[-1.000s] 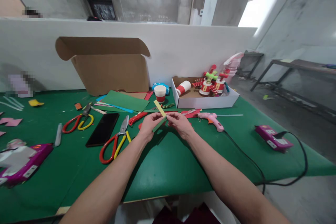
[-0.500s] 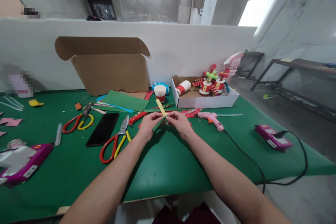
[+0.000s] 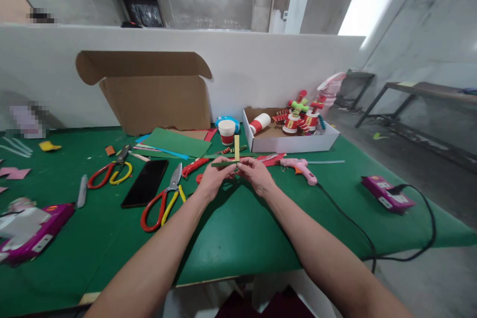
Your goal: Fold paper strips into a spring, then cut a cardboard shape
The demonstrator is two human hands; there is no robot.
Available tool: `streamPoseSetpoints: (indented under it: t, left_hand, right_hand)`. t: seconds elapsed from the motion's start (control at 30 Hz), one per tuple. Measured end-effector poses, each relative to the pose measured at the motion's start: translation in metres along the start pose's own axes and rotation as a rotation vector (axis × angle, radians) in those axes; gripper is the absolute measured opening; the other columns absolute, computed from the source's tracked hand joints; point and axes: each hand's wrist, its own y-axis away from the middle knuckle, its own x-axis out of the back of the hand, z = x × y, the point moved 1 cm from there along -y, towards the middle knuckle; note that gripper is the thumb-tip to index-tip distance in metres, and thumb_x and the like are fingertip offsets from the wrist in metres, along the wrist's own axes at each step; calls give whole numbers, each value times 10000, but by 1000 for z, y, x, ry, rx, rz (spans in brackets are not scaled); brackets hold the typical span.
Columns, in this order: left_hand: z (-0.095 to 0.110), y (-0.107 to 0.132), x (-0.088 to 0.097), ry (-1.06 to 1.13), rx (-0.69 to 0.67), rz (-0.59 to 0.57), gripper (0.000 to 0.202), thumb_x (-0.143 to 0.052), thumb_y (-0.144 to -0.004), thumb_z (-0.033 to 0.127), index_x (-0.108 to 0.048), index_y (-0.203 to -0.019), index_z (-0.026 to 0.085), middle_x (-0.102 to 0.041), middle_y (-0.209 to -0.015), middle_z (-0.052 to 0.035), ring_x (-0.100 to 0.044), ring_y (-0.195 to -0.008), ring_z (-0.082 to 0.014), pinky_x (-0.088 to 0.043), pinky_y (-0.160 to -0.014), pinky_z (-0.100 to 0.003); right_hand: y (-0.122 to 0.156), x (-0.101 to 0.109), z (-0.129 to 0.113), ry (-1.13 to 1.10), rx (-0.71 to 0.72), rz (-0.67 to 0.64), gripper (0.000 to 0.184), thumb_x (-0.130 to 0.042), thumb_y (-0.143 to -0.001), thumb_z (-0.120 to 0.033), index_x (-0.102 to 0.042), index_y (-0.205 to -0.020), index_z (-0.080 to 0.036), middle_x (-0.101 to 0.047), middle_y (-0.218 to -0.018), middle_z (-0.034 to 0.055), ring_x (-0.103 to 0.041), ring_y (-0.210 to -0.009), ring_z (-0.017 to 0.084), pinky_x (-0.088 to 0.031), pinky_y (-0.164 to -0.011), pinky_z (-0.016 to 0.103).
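Note:
Between my hands, above the green table, are a yellow paper strip (image 3: 236,148) standing upright and a green paper strip (image 3: 222,164) lying sideways; the two meet at a corner. My left hand (image 3: 216,175) pinches the green strip between thumb and fingers. Close beside it, my right hand (image 3: 255,173) pinches the corner where the strips meet. Fingertips partly cover the joint. Just beyond the hands stand a red-and-white paper cup (image 3: 227,132) and a folded paper spring (image 3: 241,148). Large scissors with red and yellow handles (image 3: 164,203) lie left of my left forearm.
A pink glue gun (image 3: 302,169) lies to the right, its cord trailing to a purple power box (image 3: 387,194). A phone (image 3: 145,184), more scissors (image 3: 112,171) and green paper sheets (image 3: 181,143) lie left. Behind stand a white box (image 3: 294,146) of paper-cup figures and an open cardboard box (image 3: 156,104).
The yellow strip has swung from leaning left to upright. The green strip has turned from slanting downward to nearly level. Both hands keep their pinch in about the same place.

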Motion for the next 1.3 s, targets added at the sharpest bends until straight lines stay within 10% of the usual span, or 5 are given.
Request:
streamPoseSetpoints:
  t: [1.3]
  left_hand:
    - [2, 2, 0, -118, -32, -1, 329, -770, -571, 421, -578, -675, 175, -571, -565, 46, -508, -520, -95, -405, -544, -225]
  right_hand:
    - [5, -6, -4, -36, -47, 66, 342, -841, -482, -389, -667, -695, -184, -608, -564, -54, -527, -505, 74, -480, -569, 233]
